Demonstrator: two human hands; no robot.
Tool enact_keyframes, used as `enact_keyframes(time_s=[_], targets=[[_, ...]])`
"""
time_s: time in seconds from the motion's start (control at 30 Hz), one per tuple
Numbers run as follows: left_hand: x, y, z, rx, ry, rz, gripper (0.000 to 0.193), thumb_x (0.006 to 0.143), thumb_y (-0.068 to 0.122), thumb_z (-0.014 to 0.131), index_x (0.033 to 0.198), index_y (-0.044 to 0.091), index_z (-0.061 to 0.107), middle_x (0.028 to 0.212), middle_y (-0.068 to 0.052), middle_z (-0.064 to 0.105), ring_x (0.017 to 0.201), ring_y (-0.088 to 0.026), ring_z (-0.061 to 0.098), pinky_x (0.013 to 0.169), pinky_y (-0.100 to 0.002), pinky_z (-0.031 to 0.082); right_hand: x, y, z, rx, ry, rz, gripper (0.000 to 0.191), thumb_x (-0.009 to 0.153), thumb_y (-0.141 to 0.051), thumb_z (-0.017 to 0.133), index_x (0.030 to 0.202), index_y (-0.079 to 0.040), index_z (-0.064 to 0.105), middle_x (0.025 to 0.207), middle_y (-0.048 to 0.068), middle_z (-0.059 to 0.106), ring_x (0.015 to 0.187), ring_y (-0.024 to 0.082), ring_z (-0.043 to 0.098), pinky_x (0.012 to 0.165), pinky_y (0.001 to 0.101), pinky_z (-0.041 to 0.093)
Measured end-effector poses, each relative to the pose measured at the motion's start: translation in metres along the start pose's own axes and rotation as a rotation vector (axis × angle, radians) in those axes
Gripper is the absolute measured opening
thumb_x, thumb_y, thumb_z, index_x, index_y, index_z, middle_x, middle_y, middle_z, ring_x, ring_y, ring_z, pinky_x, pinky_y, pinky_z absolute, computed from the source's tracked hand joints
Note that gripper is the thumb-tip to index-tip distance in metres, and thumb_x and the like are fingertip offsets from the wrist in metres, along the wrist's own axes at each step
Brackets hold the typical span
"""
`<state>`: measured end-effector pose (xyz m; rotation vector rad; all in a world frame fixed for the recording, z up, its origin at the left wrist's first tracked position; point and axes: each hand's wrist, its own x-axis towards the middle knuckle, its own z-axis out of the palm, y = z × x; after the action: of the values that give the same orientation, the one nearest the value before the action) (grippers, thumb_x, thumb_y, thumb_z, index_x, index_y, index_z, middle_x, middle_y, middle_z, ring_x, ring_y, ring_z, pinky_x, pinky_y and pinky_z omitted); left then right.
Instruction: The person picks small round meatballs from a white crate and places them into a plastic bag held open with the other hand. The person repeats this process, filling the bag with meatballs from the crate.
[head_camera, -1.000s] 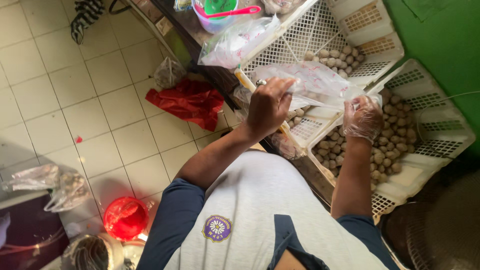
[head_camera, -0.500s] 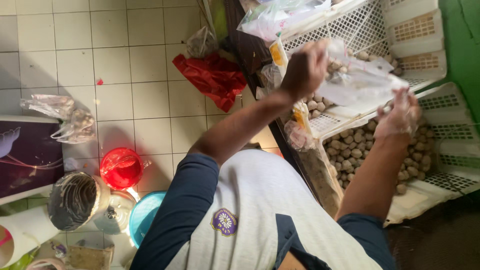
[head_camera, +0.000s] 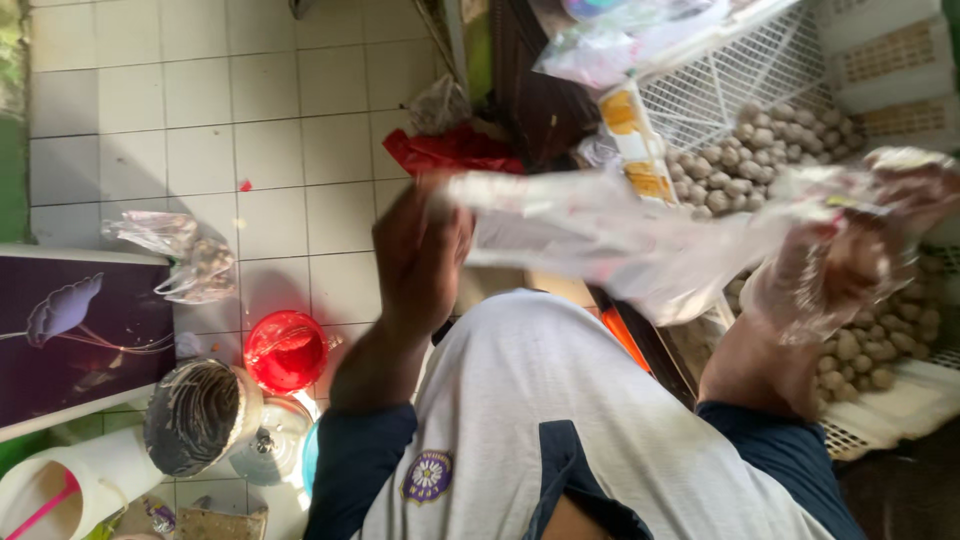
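My left hand (head_camera: 420, 255) pinches one end of a clear plastic bag (head_camera: 620, 235) and holds it stretched out in front of me. My right hand (head_camera: 835, 260), inside a thin transparent glove, grips the bag's other end above the crates. Behind the bag, a white plastic crate (head_camera: 760, 70) holds many small round brown balls (head_camera: 760, 155). A second white crate (head_camera: 900, 410) with more of the same brown balls lies under my right hand. The picture is blurred by motion.
White floor tiles (head_camera: 200, 110) spread to the left. A red plastic bag (head_camera: 450, 150) lies near the crates. A red lid (head_camera: 285, 350), a grey-smeared tub (head_camera: 195, 415), a clear bag of brown things (head_camera: 190, 265) and a dark panel with a purple flower (head_camera: 70, 330) sit at the lower left.
Both hands have drawn back from the crates toward my body and pulled the plastic bag wide between them. The view has tilted down and left, showing more of the floor things.
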<state>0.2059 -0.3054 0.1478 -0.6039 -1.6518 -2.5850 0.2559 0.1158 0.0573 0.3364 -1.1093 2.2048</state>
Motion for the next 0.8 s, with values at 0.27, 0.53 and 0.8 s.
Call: enact_keyframes(time_s=[0.27, 0.53, 0.8], targets=[[-0.085, 0.016, -0.124, -0.029, 0.13, -0.268, 0.031, 0.111, 0.011, 0.047, 0.138, 0.002, 0.058, 0.086, 0.001, 0.057, 0.057, -0.002, 0.035, 0.053, -0.019, 0.033, -0.066, 0.101, 0.139, -0.439, -0.121, 0.688, 0.018, 0.112, -0.019, 0.063, 0.113, -0.001, 0.068, 0.091, 0.005, 0.068, 0.076, 0.011, 0.062, 0.071, 0.0253, 0.054], [-0.136, 0.033, -0.2, 0.079, 0.214, -0.094, 0.065, 0.11, 0.01, 0.051, 0.168, 0.009, 0.022, 0.166, -0.015, 0.034, 0.108, -0.01, 0.054, 0.094, -0.03, 0.051, -0.111, 0.265, 0.276, -0.21, 0.06, 0.908, 0.008, 0.1, -0.007, 0.062, 0.108, -0.009, 0.062, 0.095, 0.0, 0.068, 0.087, 0.014, 0.067, 0.08, 0.0329, 0.06], [-0.158, 0.054, -0.276, 0.346, 0.519, -0.175, 0.064, 0.108, 0.025, 0.052, 0.163, 0.007, 0.026, 0.161, -0.017, 0.039, 0.108, -0.014, 0.053, 0.091, -0.035, 0.054, -0.151, 0.324, 0.409, 0.028, -0.433, 1.27, 0.004, 0.109, -0.011, 0.06, 0.111, -0.008, 0.061, 0.081, -0.002, 0.054, 0.063, 0.006, 0.046, 0.054, 0.0202, 0.042]])
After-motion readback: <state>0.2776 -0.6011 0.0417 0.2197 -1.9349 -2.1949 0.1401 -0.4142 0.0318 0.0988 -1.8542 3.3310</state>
